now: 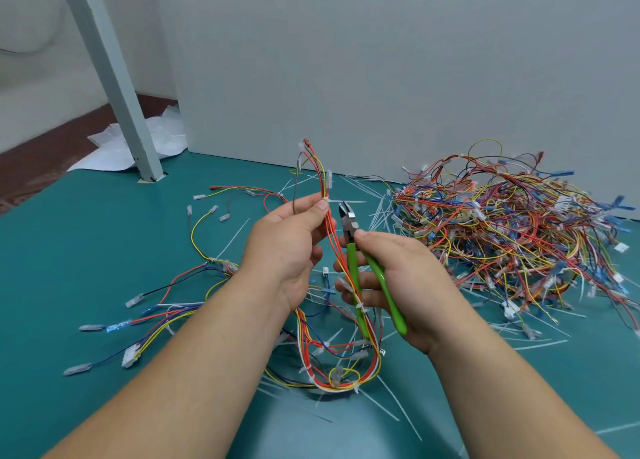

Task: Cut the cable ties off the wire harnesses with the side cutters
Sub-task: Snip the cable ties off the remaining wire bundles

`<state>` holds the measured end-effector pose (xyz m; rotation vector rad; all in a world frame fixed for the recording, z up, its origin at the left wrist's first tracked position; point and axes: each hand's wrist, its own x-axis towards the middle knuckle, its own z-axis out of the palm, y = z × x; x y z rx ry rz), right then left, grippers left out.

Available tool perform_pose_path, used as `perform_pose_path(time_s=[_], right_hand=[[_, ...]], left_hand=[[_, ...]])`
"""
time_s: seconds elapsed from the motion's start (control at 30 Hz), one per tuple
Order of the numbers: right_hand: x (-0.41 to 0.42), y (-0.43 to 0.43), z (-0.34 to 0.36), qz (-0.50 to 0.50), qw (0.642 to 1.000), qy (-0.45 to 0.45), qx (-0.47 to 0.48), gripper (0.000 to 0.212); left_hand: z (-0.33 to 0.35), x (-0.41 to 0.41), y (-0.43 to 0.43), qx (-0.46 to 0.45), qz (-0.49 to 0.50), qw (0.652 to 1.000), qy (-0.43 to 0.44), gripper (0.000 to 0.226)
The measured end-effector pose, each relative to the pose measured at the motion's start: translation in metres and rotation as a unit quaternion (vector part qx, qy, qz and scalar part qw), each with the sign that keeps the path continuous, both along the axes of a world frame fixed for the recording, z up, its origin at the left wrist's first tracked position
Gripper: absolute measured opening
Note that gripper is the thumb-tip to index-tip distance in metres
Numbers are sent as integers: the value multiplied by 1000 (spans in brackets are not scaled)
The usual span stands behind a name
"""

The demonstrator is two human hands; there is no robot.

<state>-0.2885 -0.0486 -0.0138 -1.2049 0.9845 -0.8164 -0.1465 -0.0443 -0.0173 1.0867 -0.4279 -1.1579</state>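
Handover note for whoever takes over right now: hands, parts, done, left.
Grip of the left hand pinches the raised harness just below a white cable tie.
Grip of the right hand holds the green side cutters, jaws open beside that tie's tail, not yet on it.
Done: cut tie strips litter the mat.
Left: this tie, lower ties on the same harness, then the tangled pile on the right.

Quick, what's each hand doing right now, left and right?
Left hand: pinches the wire harness just below a cable tie.
Right hand: grips the green side cutters, tips near that tie.
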Motion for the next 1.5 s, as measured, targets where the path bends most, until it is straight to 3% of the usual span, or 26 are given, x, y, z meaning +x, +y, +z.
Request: perform_pose_path(time_s=[1.13, 1.33, 1.5], right_hand=[[17, 5, -11, -63, 993, 32, -95, 26], [0, -17, -6, -136, 989, -52, -17, 19], [-8, -28, 4, 12, 970, -214, 114, 28]], left_hand=[[-6, -7, 2, 32, 21, 998, -49, 4], [-6, 0, 7, -17, -9, 997, -81, 16], [-6, 1, 14, -52, -150, 984, -83, 19]])
